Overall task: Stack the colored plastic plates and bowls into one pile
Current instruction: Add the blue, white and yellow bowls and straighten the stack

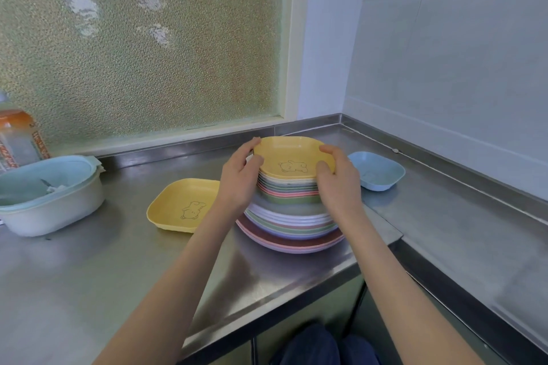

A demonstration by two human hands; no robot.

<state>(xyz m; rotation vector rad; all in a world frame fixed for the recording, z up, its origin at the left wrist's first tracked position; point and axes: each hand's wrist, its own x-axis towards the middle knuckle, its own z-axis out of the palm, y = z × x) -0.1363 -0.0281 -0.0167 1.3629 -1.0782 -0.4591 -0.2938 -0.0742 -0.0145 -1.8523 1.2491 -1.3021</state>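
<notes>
A: Start at the left. What sits there?

B: At the far left edge an orange-labelled bottle (17,139) stands against the frosted window (142,38). Just in front of it is a white oval tub (56,210) with a pale blue insert; something pale and crumpled lies inside, too blurred to name.

A: And the open room on the steel counter (89,275)?

B: A broad bare stretch runs from the tub forward to the counter's front edge. Right of the tub, a yellow square plate (185,204) with a small animal drawing lies flat and alone, just beside the pile.

A: The pile itself?

B: The pile (292,222) stands in the middle, near the front edge: wide round plates in pink, green and lilac at the bottom, smaller square dishes in mixed colours above, and a top yellow dish (292,161) with the same drawing.

A: The hands?

B: The left hand (240,181) presses on the left side of the square dishes, fingers curled close together, thumb on the top dish's rim. The right hand (338,184) mirrors it on the right side, fingers wrapped around the stack's edge.

A: Further right?

B: A light blue dish (376,172) sits empty behind the right hand, apart from the pile. Beyond it the counter runs bare into the corner, its raised back lip meeting the wall (444,38).
</notes>
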